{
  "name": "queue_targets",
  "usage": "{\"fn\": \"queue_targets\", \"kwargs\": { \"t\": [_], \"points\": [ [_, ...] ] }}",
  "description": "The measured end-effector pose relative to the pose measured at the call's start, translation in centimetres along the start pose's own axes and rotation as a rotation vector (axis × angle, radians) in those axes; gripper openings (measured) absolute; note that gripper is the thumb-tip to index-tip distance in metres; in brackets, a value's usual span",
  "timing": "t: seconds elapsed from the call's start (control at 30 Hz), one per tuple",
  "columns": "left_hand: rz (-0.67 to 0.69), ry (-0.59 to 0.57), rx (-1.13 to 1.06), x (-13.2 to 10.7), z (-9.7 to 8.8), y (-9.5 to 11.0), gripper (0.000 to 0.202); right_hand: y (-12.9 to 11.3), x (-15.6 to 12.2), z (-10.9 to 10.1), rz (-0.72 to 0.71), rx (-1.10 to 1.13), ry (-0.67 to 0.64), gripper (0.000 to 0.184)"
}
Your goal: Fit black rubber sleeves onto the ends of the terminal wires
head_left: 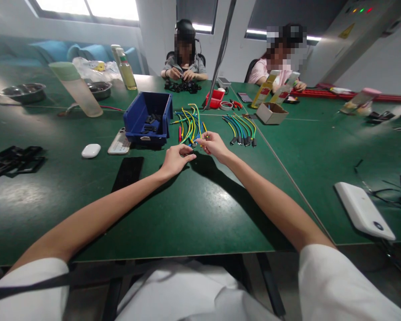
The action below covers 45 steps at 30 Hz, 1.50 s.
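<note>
Lying upper-centre, mostly lengthwise up the frame, the loose wires (190, 125) are nearer to the right hand (211, 145), which seems pinching one end; the left hand (177, 160) curls nearly closed, its hold unclear.

Workshop: green worktable (187, 214), blue parts bin (133, 129), short wires (187, 125).

Light from above leaves pale glare on the glossy dark-green tabletop (173, 227) — one patch before me — and a deep shadow beside my bare right arm (267, 191). A bright white window (115, 9) burns out upper left; the edges stretch wide, and fine detail by my right hand (214, 145) is soft.
</note>
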<state>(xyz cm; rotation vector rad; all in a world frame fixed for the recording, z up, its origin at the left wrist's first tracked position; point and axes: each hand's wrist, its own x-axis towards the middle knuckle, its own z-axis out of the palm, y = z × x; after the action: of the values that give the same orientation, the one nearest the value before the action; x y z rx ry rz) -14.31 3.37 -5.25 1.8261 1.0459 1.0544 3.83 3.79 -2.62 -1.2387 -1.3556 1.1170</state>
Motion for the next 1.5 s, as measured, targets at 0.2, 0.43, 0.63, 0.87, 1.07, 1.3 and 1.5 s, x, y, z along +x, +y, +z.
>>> {"fn": "queue_targets", "kwargs": {
  "t": [0.2,0.43,0.63,0.87,1.07,1.3,1.5],
  "points": [
    [0.023,0.017,0.050,-0.6,0.4,-0.5,0.024,0.3,0.0,0.1,-0.033,-0.048,-0.013,0.028],
    [0.046,0.007,0.147,-1.0,0.5,-0.3,0.023,1.1,0.0,0.5,-0.065,-0.199,0.015,0.023],
    [0.040,-0.016,0.139,-1.4,0.6,0.1,0.017,1.8,-1.1,0.9,-0.192,-0.444,0.097,0.020],
    [0.025,0.005,0.108,-2.5,1.3,1.1,0.015,0.6,-3.4,1.4,-0.192,-0.582,0.167,0.017],
    [0.110,-0.005,0.167,-2.8,1.4,1.4,0.015,0.9,-5.3,1.6,-0.171,-0.503,0.191,0.018],
    [0.103,-0.039,0.178,-2.6,1.3,1.0,0.018,2.8,-6.2,1.8,-0.141,-0.223,0.256,0.025],
    [0.051,-0.034,0.128,-2.5,1.4,0.7,0.018,3.5,-5.6,1.5,-0.155,-0.049,0.278,0.029]
  ]
}}
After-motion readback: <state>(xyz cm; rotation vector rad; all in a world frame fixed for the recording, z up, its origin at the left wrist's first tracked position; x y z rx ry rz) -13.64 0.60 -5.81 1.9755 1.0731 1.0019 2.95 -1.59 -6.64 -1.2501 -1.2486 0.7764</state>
